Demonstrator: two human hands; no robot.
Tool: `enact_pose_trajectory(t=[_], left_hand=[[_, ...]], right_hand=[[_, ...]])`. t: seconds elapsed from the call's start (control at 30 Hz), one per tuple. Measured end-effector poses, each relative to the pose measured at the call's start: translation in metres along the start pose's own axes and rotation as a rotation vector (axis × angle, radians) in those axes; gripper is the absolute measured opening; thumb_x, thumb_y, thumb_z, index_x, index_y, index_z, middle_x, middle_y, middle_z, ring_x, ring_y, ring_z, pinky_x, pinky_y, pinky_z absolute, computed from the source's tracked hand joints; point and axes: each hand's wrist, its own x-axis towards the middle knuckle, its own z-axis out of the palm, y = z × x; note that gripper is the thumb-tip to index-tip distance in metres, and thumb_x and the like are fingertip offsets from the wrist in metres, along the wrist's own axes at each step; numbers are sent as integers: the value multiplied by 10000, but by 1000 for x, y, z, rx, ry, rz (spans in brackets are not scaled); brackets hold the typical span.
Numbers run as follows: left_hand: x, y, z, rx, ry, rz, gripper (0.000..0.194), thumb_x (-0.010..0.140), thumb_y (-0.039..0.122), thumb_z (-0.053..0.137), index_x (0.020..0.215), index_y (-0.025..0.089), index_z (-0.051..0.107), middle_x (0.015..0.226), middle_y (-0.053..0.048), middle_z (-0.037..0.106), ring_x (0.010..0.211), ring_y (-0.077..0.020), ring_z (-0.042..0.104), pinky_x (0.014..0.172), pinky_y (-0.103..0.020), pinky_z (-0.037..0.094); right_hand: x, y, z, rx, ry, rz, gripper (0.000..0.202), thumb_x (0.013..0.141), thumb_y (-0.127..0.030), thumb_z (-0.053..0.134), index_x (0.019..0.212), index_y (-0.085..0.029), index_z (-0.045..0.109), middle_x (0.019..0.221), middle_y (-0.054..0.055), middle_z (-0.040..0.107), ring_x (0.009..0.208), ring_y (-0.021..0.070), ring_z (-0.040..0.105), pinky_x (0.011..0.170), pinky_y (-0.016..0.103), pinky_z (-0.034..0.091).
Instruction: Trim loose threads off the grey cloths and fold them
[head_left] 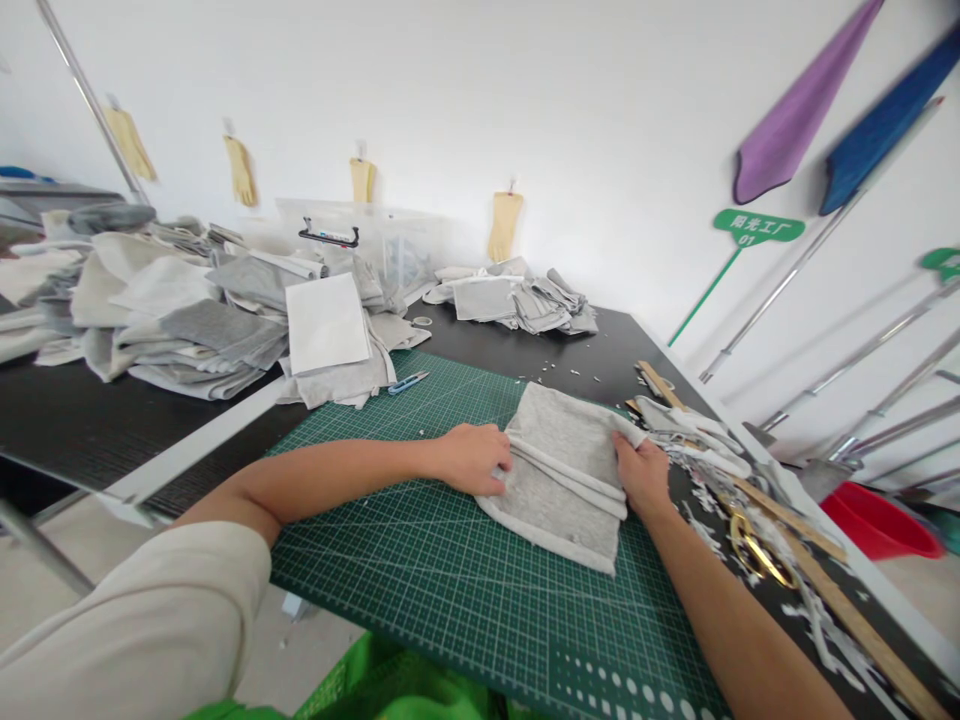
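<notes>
A light grey piece of knit fabric (566, 470) lies on the green cutting mat (390, 540), with raised folds running across its middle. My left hand (474, 460) is closed on its left edge, fingers curled over the fold. At the upper right edge, my right hand (642, 468) pinches the cloth, thumb on top. The fabric's lower edge rests flat on the mat's grid. Behind my left hand, a blue utility knife (407, 383) lies near the mat's far edge.
Piles of grey and white cloth (202, 330) fill the table's left side; another stack (517, 300) sits at the back. White paper (327, 322) tops the nearer pile. To the right are gold-handled scissors (757, 555), wooden rulers (847, 590) and fabric scraps. A red basin (881, 520) stands beyond the edge.
</notes>
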Motion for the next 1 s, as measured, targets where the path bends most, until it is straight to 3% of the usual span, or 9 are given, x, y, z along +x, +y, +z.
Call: enact_pose_trajectory(t=[0.13, 0.33, 0.57, 0.7, 1.0], left_hand=[[2, -2, 4, -16, -14, -13, 366, 743, 469, 591, 1036, 255, 640, 1090, -37, 627, 1024, -234, 544, 729, -311, 449], [3, 2, 8, -65, 76, -41, 253, 863, 392, 444, 908, 284, 668, 941, 27, 680, 949, -196, 565, 709, -296, 439], [8, 1, 19, -67, 62, -120, 372, 783, 482, 554, 1054, 241, 638, 1065, -42, 619, 1020, -225, 535, 814, -321, 450], [10, -1, 24, -80, 39, -73, 312, 793, 442, 547, 1020, 264, 664, 1006, -43, 618, 995, -227, 547, 784, -320, 459], [11, 1, 39, -156, 234, -108, 168, 816, 285, 539, 799, 220, 693, 831, -20, 640, 904, -181, 545, 778, -280, 447]], right_hand=[[3, 9, 1, -14, -8, -5, 447, 741, -425, 573, 1027, -106, 701, 906, 90, 709, 863, 255, 627, 798, 351, 465], [3, 17, 4, -9, -11, -3, 445, 747, -432, 570, 1038, -119, 695, 906, 82, 711, 829, 244, 634, 738, 334, 479], [1, 13, 3, -33, -14, -14, 419, 754, -413, 558, 1028, -129, 700, 903, 77, 713, 853, 248, 634, 772, 343, 471], [0, 8, 3, -40, -18, -19, 439, 750, -426, 557, 1030, -120, 700, 911, 83, 713, 858, 251, 635, 784, 343, 471], [-1, 6, 3, -45, -16, -15, 451, 742, -420, 554, 1027, -104, 702, 905, 93, 712, 874, 262, 630, 789, 347, 464]])
